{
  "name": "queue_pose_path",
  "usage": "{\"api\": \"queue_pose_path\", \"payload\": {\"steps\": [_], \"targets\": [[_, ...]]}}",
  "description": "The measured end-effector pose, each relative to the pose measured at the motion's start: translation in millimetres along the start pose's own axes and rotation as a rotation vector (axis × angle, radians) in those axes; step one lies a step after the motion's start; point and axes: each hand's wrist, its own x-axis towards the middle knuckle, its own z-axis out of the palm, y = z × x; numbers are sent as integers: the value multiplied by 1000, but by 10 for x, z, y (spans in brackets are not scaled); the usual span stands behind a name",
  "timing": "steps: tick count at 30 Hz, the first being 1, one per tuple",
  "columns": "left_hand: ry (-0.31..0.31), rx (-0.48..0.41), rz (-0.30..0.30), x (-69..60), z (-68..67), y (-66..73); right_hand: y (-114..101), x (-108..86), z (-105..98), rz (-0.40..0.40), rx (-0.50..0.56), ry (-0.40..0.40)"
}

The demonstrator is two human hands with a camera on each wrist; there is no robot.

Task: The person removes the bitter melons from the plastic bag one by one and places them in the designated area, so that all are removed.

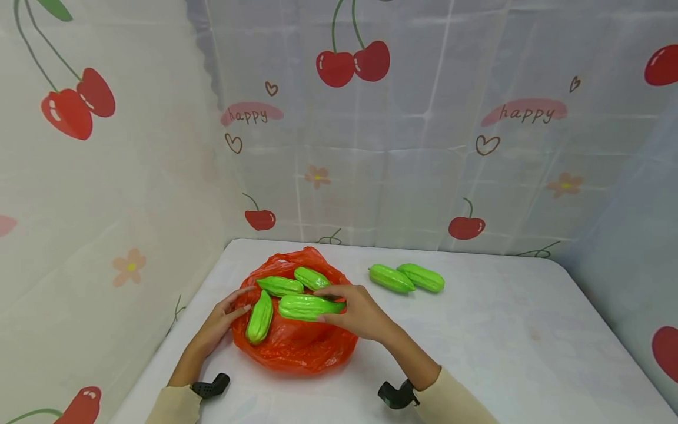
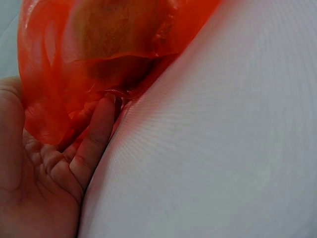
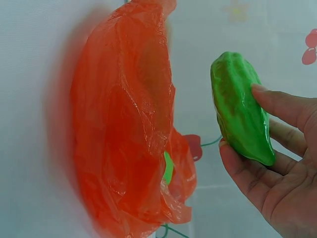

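A red plastic bag point(image 1: 302, 347) lies on the table with green ridged gourds on it, among them an upright one point(image 1: 260, 318) at its left and two point(image 1: 279, 286) point(image 1: 311, 278) toward the back. The right hand point(image 1: 357, 312) holds another gourd point(image 1: 304, 307) by its right end, above the bag; in the right wrist view this gourd point(image 3: 240, 109) is between thumb and fingers, apart from the bag point(image 3: 119, 124). At the bag's left edge is the left hand point(image 1: 217, 324), its fingers against the plastic point(image 2: 49, 64) in the left wrist view.
Two more green gourds point(image 1: 391, 278) point(image 1: 422, 277) lie side by side on the white table point(image 1: 477, 341), right of the bag and toward the back. Cherry-print curtains point(image 1: 402, 176) hang behind and at both sides.
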Motion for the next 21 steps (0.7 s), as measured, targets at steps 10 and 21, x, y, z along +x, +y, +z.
{"api": "queue_pose_path", "payload": {"steps": [10,21], "targets": [[7,-1,-8,-4,6,-2,79,-169,-102,-9,6,30],[11,1,-9,-12,7,2,229,-334,-190,16,5,93]]}}
